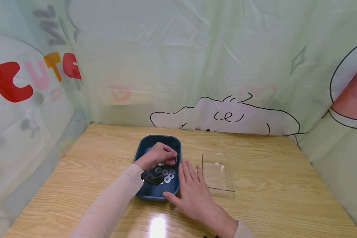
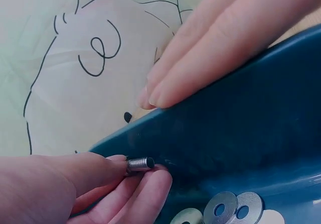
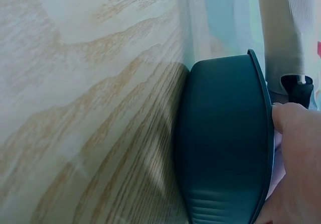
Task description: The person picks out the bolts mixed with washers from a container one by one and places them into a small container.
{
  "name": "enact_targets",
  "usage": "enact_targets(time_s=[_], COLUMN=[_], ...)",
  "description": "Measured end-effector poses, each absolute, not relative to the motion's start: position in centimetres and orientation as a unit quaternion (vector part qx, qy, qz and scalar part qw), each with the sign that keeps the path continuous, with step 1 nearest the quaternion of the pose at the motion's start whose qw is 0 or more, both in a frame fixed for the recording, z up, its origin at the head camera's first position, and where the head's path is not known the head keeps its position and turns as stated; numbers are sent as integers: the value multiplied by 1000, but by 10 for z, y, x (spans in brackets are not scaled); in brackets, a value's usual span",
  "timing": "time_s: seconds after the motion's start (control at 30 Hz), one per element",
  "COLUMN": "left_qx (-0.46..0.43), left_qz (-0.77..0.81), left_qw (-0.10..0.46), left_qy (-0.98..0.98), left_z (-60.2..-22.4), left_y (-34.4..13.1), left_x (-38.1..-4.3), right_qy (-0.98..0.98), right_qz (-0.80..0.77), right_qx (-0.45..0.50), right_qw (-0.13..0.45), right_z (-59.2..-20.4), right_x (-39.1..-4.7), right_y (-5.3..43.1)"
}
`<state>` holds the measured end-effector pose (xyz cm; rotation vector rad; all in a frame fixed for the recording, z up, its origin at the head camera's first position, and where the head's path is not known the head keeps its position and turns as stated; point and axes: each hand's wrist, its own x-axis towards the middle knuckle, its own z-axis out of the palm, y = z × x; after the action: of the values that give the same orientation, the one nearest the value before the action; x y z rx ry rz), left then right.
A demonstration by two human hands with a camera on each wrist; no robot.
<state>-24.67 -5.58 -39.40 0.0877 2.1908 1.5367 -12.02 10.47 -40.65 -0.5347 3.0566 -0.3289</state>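
A dark blue plastic bin (image 1: 151,191) stands on the wooden table in front of me. My left hand (image 1: 160,154) reaches into its far right part. Between thumb and fingers it pinches a small threaded metal bolt (image 2: 141,164), whose head is hidden by the fingers. Several flat metal washers (image 2: 220,208) lie on the bin's floor below that hand. My right hand (image 1: 194,195) rests against the bin's right side with fingers straight, its thumb over the rim (image 3: 261,76).
To the right of the bin a clear, shallow square tray (image 1: 218,175) lies on the wooden table (image 1: 273,185). Printed curtains (image 1: 178,66) hang at the back and both sides. A black wrist device (image 1: 152,178) on my left arm hangs over the bin.
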Motion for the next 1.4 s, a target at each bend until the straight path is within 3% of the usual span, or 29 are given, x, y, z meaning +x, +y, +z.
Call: enact_targets(time_s=[0.67, 1.07, 1.4], left_qx=[48, 59, 79], left_qz=[625, 645, 648], left_qw=[229, 246, 250], left_qy=[745, 721, 715], left_z=[-377, -366, -362], left_y=[-64, -49, -32], left_x=[-245, -244, -244], right_qy=[982, 981, 987], right_qz=[-94, -114, -106], right_qx=[-161, -145, -106], right_qw=[-11, -55, -55], right_z=[-398, -387, -388], right_x=[-122, -122, -122], right_y=[115, 145, 179])
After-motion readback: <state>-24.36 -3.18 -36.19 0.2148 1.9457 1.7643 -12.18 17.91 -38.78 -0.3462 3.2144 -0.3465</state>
